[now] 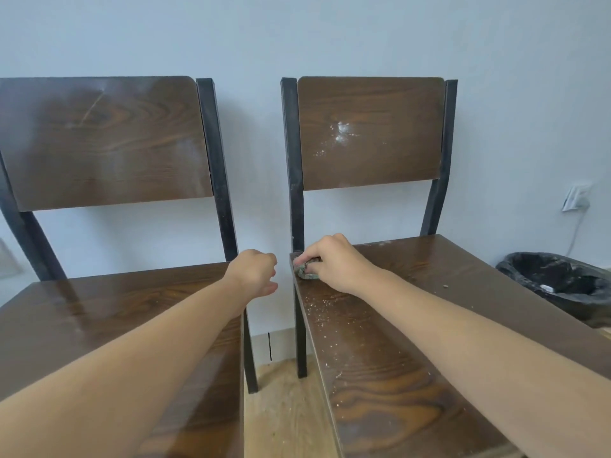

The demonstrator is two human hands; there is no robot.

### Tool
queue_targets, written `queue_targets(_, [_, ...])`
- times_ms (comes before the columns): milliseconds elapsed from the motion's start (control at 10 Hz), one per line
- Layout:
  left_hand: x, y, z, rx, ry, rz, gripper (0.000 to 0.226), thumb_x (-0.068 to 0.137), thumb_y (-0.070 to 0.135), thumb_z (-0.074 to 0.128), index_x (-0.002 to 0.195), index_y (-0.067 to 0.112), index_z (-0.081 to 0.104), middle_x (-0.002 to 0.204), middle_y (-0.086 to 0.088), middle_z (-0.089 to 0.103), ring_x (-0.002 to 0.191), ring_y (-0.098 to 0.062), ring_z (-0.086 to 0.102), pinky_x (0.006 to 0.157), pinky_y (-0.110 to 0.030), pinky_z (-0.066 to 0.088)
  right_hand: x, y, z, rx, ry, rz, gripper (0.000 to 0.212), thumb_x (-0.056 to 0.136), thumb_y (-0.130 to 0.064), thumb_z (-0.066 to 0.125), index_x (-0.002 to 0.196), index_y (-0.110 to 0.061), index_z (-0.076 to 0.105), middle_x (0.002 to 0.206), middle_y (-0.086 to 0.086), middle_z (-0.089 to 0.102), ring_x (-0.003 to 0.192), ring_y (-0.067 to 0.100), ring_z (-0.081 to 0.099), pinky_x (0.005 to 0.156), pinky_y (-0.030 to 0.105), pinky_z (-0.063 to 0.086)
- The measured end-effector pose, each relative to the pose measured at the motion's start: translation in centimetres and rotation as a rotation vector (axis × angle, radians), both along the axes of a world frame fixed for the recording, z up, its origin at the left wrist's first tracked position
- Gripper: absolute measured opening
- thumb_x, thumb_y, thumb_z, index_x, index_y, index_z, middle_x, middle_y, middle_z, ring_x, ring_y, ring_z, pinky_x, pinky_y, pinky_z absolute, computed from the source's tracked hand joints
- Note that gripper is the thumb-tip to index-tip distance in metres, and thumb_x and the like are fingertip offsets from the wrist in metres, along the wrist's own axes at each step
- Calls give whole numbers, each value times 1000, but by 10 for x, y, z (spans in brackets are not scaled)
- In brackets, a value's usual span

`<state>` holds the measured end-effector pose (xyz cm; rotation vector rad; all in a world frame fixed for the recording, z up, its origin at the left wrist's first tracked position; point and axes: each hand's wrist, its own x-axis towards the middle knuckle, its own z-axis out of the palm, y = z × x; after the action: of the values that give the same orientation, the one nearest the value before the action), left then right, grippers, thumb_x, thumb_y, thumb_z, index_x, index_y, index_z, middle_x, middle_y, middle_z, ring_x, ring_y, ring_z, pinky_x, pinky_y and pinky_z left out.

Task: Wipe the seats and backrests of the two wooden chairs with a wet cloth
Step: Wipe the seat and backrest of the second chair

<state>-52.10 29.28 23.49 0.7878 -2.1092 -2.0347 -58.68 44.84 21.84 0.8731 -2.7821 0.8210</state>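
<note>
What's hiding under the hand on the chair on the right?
A bunched greenish cloth peeks out from under the right hand, pressed on the back left corner of the right chair's seat. Most of the cloth is covered, so its full shape can't be seen.

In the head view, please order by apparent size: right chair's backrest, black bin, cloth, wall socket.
1. right chair's backrest
2. black bin, partly cut off by the frame edge
3. wall socket and cloth: similar; right hand covers most of the cloth.
</note>
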Motion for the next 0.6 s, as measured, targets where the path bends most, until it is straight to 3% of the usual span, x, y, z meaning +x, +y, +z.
queue_targets(100, [6,-6,-9,-287,-23,-129,43,99,19,61,139,2,57,133,-18,65,103,-23,67,99,-40,56,29,13,-1,23,-7,71,27,96,-11,65,114,-26,76,124,2,71,120,19,59,104,34,48])
queue_targets(200, [18,-3,-9,-175,1,-165,44,98,18,62,137,-1,57,130,-16,65,112,-27,65,100,-39,55,68,30,-1,35,2,131,28,97,-13,62,114,-31,76,117,-6,72,109,10,59,98,30,48])
queue_targets(300, [33,12,-5,-165,31,-150,34,97,13,56,128,-1,60,117,-15,66,101,-28,67,97,-45,58,105,46,-1,50,-16,157,29,97,-14,61,112,-33,76,110,-11,72,106,7,59,99,32,50])
queue_targets(400, [47,24,-7,-173,-11,-197,18,98,20,56,113,10,58,118,-14,66,110,-30,68,99,-45,57,134,60,1,38,-22,170,29,96,-13,63,110,-34,77,103,-13,71,99,2,61,93,24,50])
queue_targets(500, [67,32,-5,-216,-9,-223,18,97,23,57,109,11,63,107,-11,66,112,-31,66,102,-45,54,162,72,3,26,-40,183,29,95,-12,65,108,-34,78,100,-14,71,92,-1,61,82,10,44])
queue_targets(600, [90,39,-3,-212,-36,-272,13,95,24,59,101,14,63,107,-11,67,113,-30,66,103,-45,53,188,85,4,33,-38,207,29,94,-9,66,107,-31,79,99,-12,71,95,2,63,83,7,45])
